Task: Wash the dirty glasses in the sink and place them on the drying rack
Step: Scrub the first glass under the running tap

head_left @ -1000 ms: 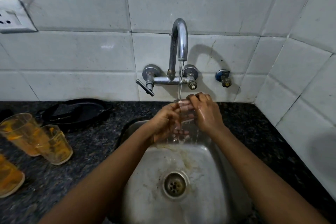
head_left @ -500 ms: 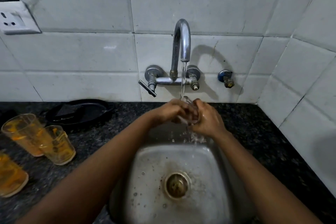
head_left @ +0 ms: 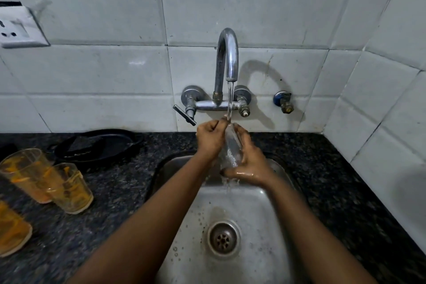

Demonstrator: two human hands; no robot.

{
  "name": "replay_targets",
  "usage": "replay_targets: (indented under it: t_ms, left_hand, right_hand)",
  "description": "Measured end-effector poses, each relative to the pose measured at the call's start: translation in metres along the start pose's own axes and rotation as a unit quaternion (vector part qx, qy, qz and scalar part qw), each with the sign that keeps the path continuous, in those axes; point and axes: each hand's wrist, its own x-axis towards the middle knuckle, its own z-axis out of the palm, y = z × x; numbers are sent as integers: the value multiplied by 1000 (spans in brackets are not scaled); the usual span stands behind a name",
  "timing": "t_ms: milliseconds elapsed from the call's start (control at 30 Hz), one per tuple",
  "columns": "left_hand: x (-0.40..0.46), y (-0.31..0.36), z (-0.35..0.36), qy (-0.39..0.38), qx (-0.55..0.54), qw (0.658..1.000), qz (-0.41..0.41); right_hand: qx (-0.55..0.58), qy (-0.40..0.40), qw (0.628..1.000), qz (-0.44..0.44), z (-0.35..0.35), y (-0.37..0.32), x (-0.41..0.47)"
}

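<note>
A clear glass (head_left: 231,148) is held upright under the running tap (head_left: 227,62), over the back of the steel sink (head_left: 260,233). My right hand (head_left: 250,163) wraps its lower part from the right and below. My left hand (head_left: 211,137) grips the glass near its rim on the left. Water streams onto the rim and spills down into the sink. Three dirty glasses with orange residue stand on the left counter: a tall one (head_left: 27,174), a shorter one (head_left: 71,188) in front of it, and one (head_left: 11,230) cut off by the left edge.
A black pan (head_left: 96,145) lies on the dark granite counter (head_left: 334,182) behind the dirty glasses. A lever handle (head_left: 184,115) sticks out left of the tap. A wall socket (head_left: 19,27) sits upper left. White tiled walls close the back and right. No drying rack is in view.
The glass has been turned from tilted between my hands to upright under the stream. My right hand has dropped to its base, my left has risen to the rim.
</note>
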Motion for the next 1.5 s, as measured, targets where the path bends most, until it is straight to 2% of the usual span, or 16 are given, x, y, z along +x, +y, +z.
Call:
replay_targets:
  t_ms: [67,133,233,333,433,567,667,767,867,933,1000,1100,1200,1300,1367,1500]
  left_hand:
    - [-1,1,-5,-32,-76,996,-36]
    - [-1,2,-6,-48,-103,992,-45]
    - [-2,5,5,-40,83,996,5]
    - [-3,11,16,24,235,971,38]
    - [1,10,6,-15,96,995,18]
    - [2,5,-9,-66,-30,996,-46]
    - [4,10,-1,-64,125,990,-31]
    - [6,13,7,8,214,977,6]
    - [8,13,-1,-10,139,990,29]
    - [4,13,-10,-65,16,998,-11]
    - [1,11,-16,-84,-39,995,-41]
    - [3,12,-8,-80,93,992,-31]
    - [5,19,5,-7,212,977,8]
    - [6,24,0,-33,144,988,50]
    - [3,26,-8,-90,62,994,25]
    - [3,37,-14,-206,166,963,44]
  right_hand:
    - [250,-74,964,61,-10,4,-5]
    - [310,-86,942,102,-13,0,-9]
    - [5,39,995,92,1,-12,-11]
    - [-302,135,943,48,19,-16,-11]
    - [5,60,997,57,7,-7,-8]
    - [379,-86,911,135,-5,2,-15]
    - [112,10,986,124,9,-7,-13]
    - [-296,146,942,55,25,-16,-14]
    - [-24,72,995,69,12,-12,-9]
    - [265,-55,955,120,-1,-4,-8]
    - [345,-87,925,135,-7,0,-8]
    - [51,42,992,111,6,-8,-7]
    - [-268,178,946,40,17,-16,-9]
    - [116,43,989,79,4,-15,-7]
    - [317,-68,938,121,-4,-9,-9]
    - [120,-2,991,61,-9,-4,4]
